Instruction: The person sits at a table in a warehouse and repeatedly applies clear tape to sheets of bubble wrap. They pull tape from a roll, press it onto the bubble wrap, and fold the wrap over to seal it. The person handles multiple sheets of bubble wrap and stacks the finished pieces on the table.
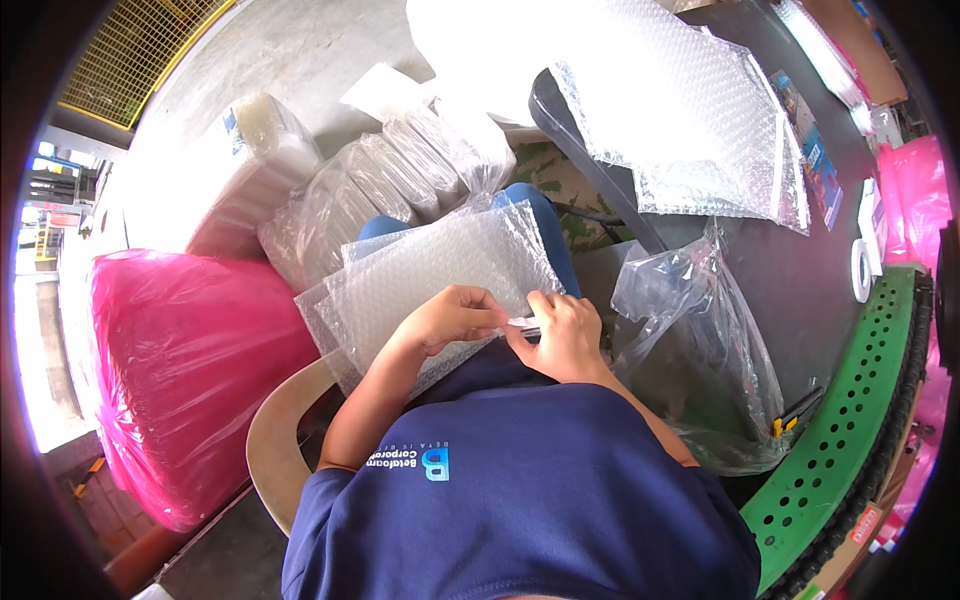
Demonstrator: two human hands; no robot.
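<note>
Several clear bubble wrap sheets or pouches [440, 255] lie stacked and slightly fanned across my lap. Over their near right corner, my left hand [455, 318] and my right hand [562, 335] come close together, fingers pinched. Between the fingertips shows a small white strip [523, 323], which both hands grip. Whether the strip belongs to the top pouch's edge cannot be made out. My fingers partly cover it.
More bubble wrap [690, 130] is piled on the dark table [800, 290], beside a crumpled clear plastic bag [700, 300] and a yellow-and-black cutter [797, 412]. Wrapped bundles [390, 165] stand ahead on the floor. A pink-wrapped bale [200, 370] is at my left, a green perforated rail [840, 430] at my right.
</note>
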